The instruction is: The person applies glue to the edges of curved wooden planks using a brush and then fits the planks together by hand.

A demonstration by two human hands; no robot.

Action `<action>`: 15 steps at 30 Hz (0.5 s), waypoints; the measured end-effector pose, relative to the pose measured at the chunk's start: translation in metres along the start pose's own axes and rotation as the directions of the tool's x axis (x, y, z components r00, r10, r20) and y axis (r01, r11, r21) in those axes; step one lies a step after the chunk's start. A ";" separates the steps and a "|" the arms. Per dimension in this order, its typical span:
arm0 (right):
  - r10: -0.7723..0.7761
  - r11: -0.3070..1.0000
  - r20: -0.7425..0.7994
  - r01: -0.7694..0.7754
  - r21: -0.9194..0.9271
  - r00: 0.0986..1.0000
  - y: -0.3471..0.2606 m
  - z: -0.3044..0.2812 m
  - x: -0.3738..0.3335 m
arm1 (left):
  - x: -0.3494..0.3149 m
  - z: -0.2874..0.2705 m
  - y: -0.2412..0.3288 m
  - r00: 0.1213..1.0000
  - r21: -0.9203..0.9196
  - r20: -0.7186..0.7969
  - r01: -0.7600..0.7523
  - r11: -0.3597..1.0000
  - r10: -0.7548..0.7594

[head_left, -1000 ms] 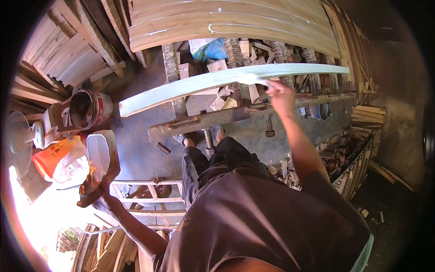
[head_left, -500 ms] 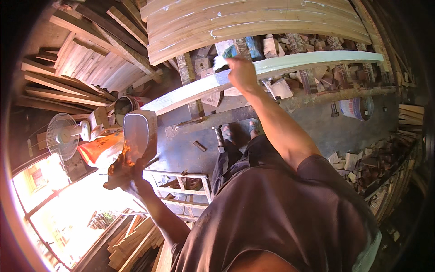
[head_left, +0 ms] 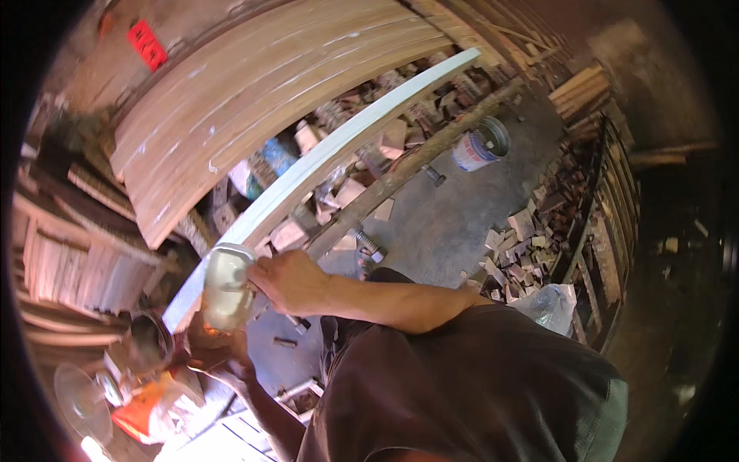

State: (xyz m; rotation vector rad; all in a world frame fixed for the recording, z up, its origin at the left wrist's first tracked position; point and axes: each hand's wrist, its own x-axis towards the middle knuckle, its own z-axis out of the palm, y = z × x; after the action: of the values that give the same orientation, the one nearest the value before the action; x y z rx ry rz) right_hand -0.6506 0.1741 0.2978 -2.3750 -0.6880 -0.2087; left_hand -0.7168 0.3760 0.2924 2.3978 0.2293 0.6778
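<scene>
My left hand (head_left: 223, 358) is wrapped round the lower part of a cut-open plastic container (head_left: 229, 289) with pale, glue-like stuff in it. My right hand (head_left: 292, 283) is at the container's right rim, fingers curled and pressed together; what they hold is hidden in or behind the container. Just beyond both hands runs a long narrow wooden plank (head_left: 346, 138), its upper face coated whitish. The container overlaps the plank's near left end.
A wide panel of joined boards (head_left: 269, 85) lies beyond the plank. Wood offcuts (head_left: 392, 138) fill the space under it. A bucket (head_left: 477, 146) stands on the floor to the right, near a heap of wood blocks (head_left: 523, 246). A fan (head_left: 81, 393) is at the lower left.
My right hand has come back from the plank, where it held something whitish, to the container's rim. The container has moved lower, and the whole view has turned to the right.
</scene>
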 end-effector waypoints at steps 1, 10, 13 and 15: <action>0.054 0.996 0.030 -0.052 -0.066 0.998 0.001 -0.002 -0.003 | 0.006 0.000 0.016 0.985 0.064 0.084 -0.158 0.985 0.153; 0.478 0.878 0.175 -0.464 -0.117 0.861 0.089 -0.130 -0.086 | -0.024 0.095 0.133 0.941 -0.512 0.260 -0.057 0.857 0.218; 0.488 0.872 -0.080 -0.489 0.011 0.869 0.142 -0.203 -0.137 | -0.045 0.166 0.184 0.915 -0.528 0.332 -0.020 0.849 0.228; 0.381 0.923 -0.109 -0.372 0.098 0.918 0.164 -0.259 -0.162 | -0.058 0.197 0.258 0.913 -0.432 0.348 -0.046 0.901 0.214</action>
State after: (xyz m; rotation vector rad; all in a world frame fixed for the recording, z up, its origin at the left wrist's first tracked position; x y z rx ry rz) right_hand -0.6950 -0.1646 0.3590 -2.3443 -0.1660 -0.1601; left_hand -0.6639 0.0505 0.2956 2.0828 -0.2318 0.2564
